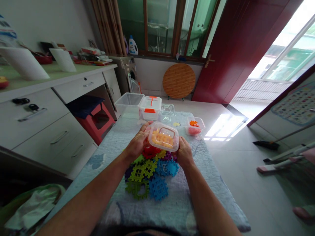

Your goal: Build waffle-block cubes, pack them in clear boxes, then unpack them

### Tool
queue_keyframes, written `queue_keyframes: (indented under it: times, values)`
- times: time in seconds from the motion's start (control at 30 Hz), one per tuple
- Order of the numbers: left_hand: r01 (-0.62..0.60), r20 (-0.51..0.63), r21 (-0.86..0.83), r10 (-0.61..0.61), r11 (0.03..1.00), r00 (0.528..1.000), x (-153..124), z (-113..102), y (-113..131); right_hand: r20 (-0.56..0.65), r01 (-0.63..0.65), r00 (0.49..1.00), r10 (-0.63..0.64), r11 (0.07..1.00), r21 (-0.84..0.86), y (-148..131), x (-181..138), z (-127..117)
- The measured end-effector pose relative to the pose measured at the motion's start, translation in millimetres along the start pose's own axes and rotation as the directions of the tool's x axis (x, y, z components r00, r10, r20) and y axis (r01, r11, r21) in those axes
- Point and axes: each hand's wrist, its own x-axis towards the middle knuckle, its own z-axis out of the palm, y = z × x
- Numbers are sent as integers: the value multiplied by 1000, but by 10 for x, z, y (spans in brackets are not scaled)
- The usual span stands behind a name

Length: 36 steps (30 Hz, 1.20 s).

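Observation:
Between my two hands is a clear plastic container [163, 136] with its lid on and orange-yellow pieces showing through it. My left hand [140, 141] grips its left side, and my right hand [184, 151] holds the right lower corner. The container is tilted toward me above a heap of plastic building pieces. Green pieces [137, 173] lie at the left of the heap, blue pieces [158, 187] at the right, and a red piece [150, 152] is partly hidden under the container.
A cloth-covered table [209, 196] carries everything. At its far side stand an open clear bin [129, 102], a box with orange latches [150, 108] and an empty clear container [167, 109]. An open container with orange and pink pieces [194, 126] sits at the right edge. A red stool [94, 118] stands left.

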Motion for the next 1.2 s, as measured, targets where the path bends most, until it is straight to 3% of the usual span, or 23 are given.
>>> queue_keyframes:
  times: [0.13, 0.3, 0.4, 0.47, 0.57, 0.67, 0.9, 1.03, 1.2]
  values:
    - [110, 133, 21, -112, 994, 985, -173, -71, 77, -40, 22, 999, -27, 994, -108, 49, -40, 24]
    - [-40, 116, 329, 2, 944, 993, -287, -113, 155, -13, 94, 995, -96, 987, -129, 42, -66, 78]
    - [-108, 85, 508, 75, 854, 994, -321, -162, 189, -71, 253, 960, -270, 948, -192, -50, -111, 88]
    - [-155, 77, 618, 137, 771, 988, -350, -197, 215, 5, 370, 925, -379, 901, -227, -113, -156, 95]
    - [-228, 119, 720, 206, 656, 971, -399, -222, 257, 224, 448, 890, -397, 853, -268, -134, -215, 126]
    - [-291, 181, 755, 240, 588, 954, -443, -203, 303, 267, 421, 896, -354, 866, -268, -58, -243, 171]
    - [-323, 172, 808, 327, 493, 929, -494, -172, 435, 161, 204, 971, -178, 965, -163, 111, -207, 181]
    - [-276, 144, 879, 334, 390, 931, -505, -206, 534, 89, 211, 977, -196, 956, -203, 141, -143, 140]
    - [-251, 188, 938, 256, 240, 948, -473, -202, 619, 72, 253, 967, -243, 922, -294, 174, -110, 113]
